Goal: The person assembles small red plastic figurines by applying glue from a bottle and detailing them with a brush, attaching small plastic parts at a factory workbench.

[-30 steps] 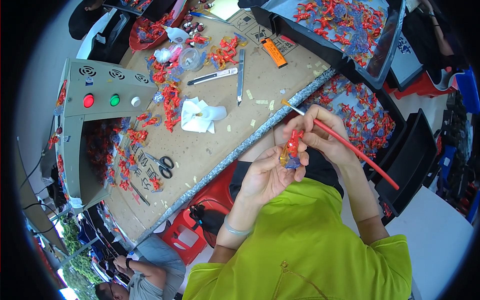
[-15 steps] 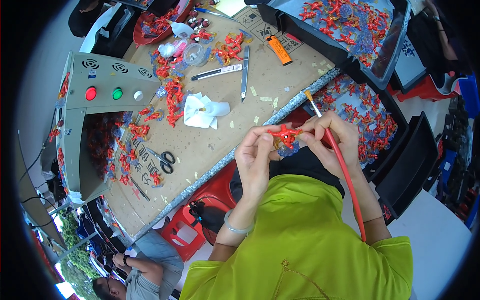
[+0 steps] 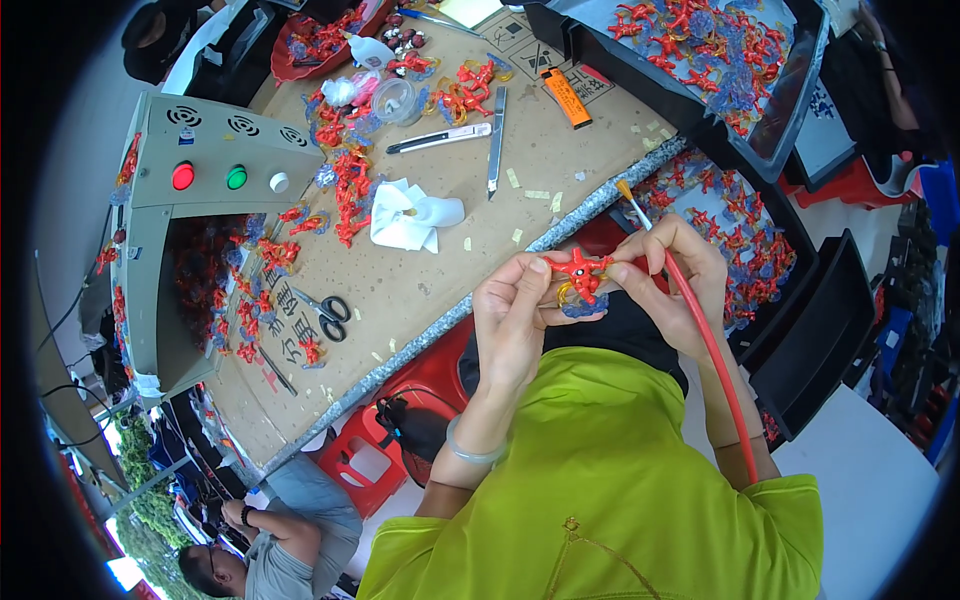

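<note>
Red figurine (image 3: pixel 580 272): turned since a second ago; lies between both hands' fingertips.
Left hand (image 3: pixel 510 305): pinching its left end.
Right hand (image 3: pixel 685 285): pinching its right end, grasping red brush (image 3: pixel 715 350).
Tabletop (image 3: pixel 420 295): dark lettering.

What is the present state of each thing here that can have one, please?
Red figure: gripped between left hand and right hand
Paintbrush: in the right hand, bristles clear of the figure
Red button: appears lit
Green button: appears lit
Scissors: lying on the table; blade opening unclear
White bottle: lying against white tissue
Upper black tray: uncovered, loaded with figures
Red bowl: uncovered, holding figures
</note>
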### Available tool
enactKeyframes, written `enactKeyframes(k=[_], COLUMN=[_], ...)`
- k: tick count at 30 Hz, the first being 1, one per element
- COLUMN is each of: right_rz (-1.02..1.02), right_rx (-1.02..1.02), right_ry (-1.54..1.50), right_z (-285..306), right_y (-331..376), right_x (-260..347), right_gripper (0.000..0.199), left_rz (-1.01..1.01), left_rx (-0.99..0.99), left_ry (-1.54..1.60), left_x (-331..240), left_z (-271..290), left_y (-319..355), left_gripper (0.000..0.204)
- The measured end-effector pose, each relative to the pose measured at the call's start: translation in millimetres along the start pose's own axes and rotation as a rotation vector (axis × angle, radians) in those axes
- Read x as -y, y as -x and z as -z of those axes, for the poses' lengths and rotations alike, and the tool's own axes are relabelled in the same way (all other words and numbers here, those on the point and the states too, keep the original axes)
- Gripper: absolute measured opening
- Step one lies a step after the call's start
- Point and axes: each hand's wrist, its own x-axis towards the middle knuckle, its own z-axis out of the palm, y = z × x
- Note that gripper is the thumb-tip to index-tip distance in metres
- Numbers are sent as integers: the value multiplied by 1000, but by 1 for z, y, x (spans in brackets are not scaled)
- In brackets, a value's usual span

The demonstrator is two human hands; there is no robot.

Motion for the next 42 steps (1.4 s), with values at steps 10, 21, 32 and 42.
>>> enactKeyframes(k=[10, 21, 32, 42], right_rz=[65, 507, -184, -287], right_rx=[-94, -735, -785, -913], right_ry=[75, 434, -9, 153], right_z=[13, 146, 182, 166], right_y=[-5, -31, 122, 126], right_x=[4, 35, -96, -131], right_gripper=[26, 16, 37, 20], left_rz=[34, -160, -464, -428], left_rx=[54, 227, 496, 471], left_ry=[31, -1070, -1989, -1711], left_x=[12, 127, 238, 214], left_z=[-6, 1, -22, -35], left_y=[-8, -92, -207, -189], left_gripper=[37, 19, 53, 54])
